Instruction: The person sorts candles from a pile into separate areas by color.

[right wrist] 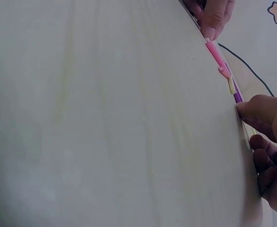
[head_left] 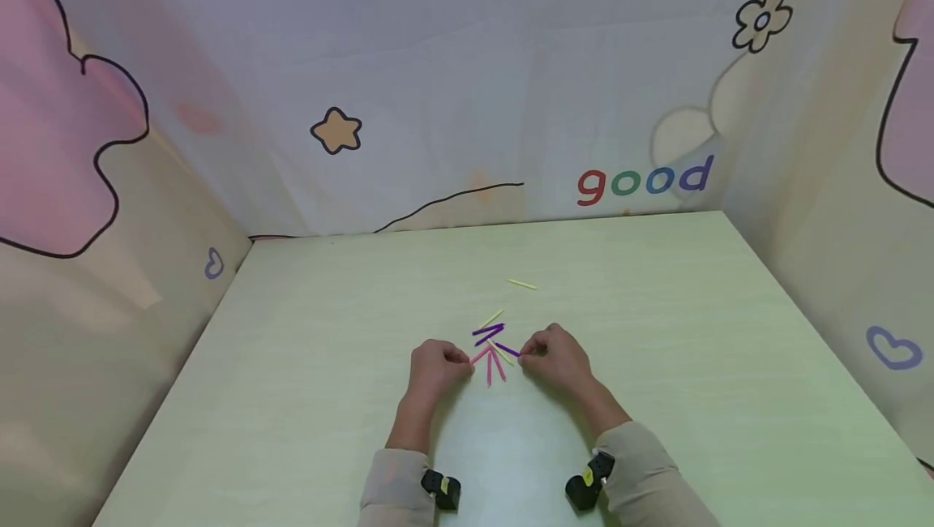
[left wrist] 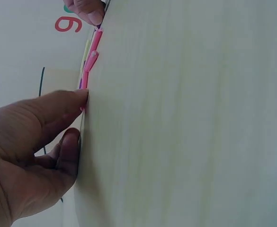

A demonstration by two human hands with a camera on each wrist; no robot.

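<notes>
Short, thin coloured sticks lie fanned out mid-table in the head view. My left hand (head_left: 438,369) pinches the outer end of a pink stick (head_left: 480,355) at the fan's left. On the other side, my right hand (head_left: 558,358) holds the outer end of a purple stick (head_left: 507,349) between thumb and finger. Two more pink sticks (head_left: 490,369) point toward me between the hands, with a yellow stick (head_left: 503,355) beside them. Just behind lie two purple sticks (head_left: 487,329) and another yellow stick (head_left: 492,319). The right wrist view shows the held purple stick (right wrist: 238,97) partly hidden by the thumb.
A lone yellow stick (head_left: 521,284) lies farther back on the pale green table (head_left: 328,308). Printed cloth walls (head_left: 438,65) surround the table at the back and both sides. A small black device (head_left: 589,482) sits on each wrist.
</notes>
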